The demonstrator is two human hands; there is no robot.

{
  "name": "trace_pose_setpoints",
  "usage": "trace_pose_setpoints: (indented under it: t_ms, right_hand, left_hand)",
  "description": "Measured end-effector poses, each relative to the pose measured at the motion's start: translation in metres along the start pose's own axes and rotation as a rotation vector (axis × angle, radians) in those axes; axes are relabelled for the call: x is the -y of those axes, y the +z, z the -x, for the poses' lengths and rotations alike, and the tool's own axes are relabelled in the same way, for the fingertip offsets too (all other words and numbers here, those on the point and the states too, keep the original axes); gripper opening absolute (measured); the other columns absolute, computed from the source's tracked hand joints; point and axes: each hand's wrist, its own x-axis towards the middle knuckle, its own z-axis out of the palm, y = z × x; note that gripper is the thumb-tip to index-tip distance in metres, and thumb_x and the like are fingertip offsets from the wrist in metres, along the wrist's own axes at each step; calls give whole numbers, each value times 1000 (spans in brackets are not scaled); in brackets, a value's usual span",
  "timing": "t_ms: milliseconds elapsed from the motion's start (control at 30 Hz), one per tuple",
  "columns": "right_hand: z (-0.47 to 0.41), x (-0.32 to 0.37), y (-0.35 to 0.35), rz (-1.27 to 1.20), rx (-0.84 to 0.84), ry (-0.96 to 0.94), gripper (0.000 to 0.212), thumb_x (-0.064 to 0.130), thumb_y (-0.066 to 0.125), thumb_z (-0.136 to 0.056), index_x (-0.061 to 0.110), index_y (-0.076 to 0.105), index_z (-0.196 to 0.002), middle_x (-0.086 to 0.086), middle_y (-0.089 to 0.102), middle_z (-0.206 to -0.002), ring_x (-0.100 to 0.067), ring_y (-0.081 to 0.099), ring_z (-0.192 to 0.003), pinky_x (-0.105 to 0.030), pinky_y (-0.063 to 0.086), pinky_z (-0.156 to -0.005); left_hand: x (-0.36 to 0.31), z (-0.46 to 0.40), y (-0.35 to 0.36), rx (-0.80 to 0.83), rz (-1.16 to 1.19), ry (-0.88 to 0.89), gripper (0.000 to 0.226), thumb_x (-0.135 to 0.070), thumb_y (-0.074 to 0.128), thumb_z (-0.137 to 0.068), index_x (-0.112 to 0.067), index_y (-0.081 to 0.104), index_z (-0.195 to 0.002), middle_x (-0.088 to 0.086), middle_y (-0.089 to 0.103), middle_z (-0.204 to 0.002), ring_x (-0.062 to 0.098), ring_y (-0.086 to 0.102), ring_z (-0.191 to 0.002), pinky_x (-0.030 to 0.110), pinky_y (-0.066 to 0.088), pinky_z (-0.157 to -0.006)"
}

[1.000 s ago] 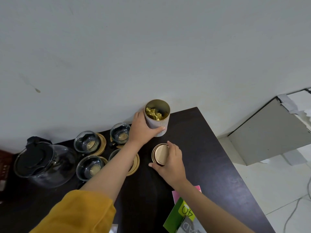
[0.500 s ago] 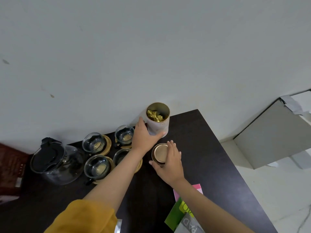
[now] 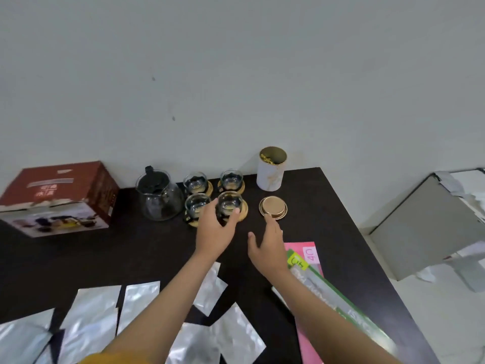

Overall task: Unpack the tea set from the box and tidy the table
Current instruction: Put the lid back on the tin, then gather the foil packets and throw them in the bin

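On the dark table a white tea tin stands open by the wall, with gold packets inside. Its gold lid lies flat in front of it. To the left, several small glass cups on wooden coasters sit beside a glass teapot with a black lid. My left hand is open, its fingers spread around the near side of the front right cup. My right hand is open, its fingertips just short of the lid. The red tea set box stands at the far left.
Several silver foil pouches lie spread over the near part of the table. Pink and green booklets lie at the right, under my right forearm. The table's right edge drops to a white floor with a grey cardboard box.
My left hand let go of the tin and my right hand came off the lid; both drew back towards me. The view pulled back, and the red box and pouches now show.
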Motion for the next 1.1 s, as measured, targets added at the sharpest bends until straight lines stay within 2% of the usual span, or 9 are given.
trace_pose_setpoints:
  t_ms: [267,367,433,500,567,700,833,1000,1100]
  right_hand:
    - [130,41,59,1,144,25,59,20,55,-93,4,32,-144,-9,36,-150,-24,28,-142,-34,23,-116]
    - [177,48,81,18,191,14,56,20,55,-93,7,34,-143,-6,36,-150,-23,27,-142,-28,12,-116]
    - [202,42,91,102,210,7,56,23,55,-93,9,35,-143,-7,34,-151,-24,24,-144,-38,12,-117]
    - [222,29,96,277,193,15,60,33,57,-90,12,37,-143,-10,28,-154,-28,18,-146,-57,13,-114]
    - [237,18,96,425,178,98,67,46,55,-88,19,32,-146,-12,14,-159,-33,6,-147,-66,8,-109]
    - [245,12,101,472,230,294,75,60,41,-91,27,14,-152,-9,-10,-161,-32,-12,-146,-67,0,-110]
    - [256,35,133,510,277,225,69,56,35,-94,27,12,-153,-8,-10,-161,-31,-13,-147,-63,-1,-112]
    - [267,73,165,272,353,5,75,60,21,-87,21,25,-150,-7,2,-161,-26,-1,-148,-53,0,-115]
    - [236,73,158,141,184,20,66,51,36,-90,14,37,-144,-11,13,-159,-30,10,-146,-54,6,-115]
  left_hand:
    - [76,118,-111,-97,-17,-117,51,-37,63,-88,-11,51,-131,2,48,-132,15,45,-125,22,35,-97]
    - [122,159,-156,-155,-86,-152,48,-36,64,-88,-12,53,-127,3,46,-135,17,42,-129,21,31,-97]
    - [158,184,-188,-226,-178,-196,51,-38,65,-86,-11,54,-128,7,41,-143,24,35,-136,29,32,-103]
    - [196,206,-218,-309,-346,-260,59,-42,67,-84,-11,52,-132,14,33,-150,33,28,-139,48,30,-108]
    - [229,222,-246,-346,-480,-381,69,-45,67,-82,-14,45,-139,17,23,-155,41,21,-141,64,21,-107]
    - [272,229,-280,-202,-530,-564,79,-52,58,-85,-24,23,-151,12,2,-160,39,3,-145,68,10,-108]
    - [274,218,-267,-40,-556,-596,69,-55,45,-91,-32,18,-151,7,-8,-161,35,-12,-146,63,-4,-111]
    - [239,213,-220,-45,-345,-366,63,-45,53,-91,-25,32,-147,3,19,-158,25,5,-147,60,-1,-113]
    - [238,203,-224,-187,-325,-342,65,-39,64,-86,-15,40,-142,12,28,-153,29,18,-144,62,9,-112]
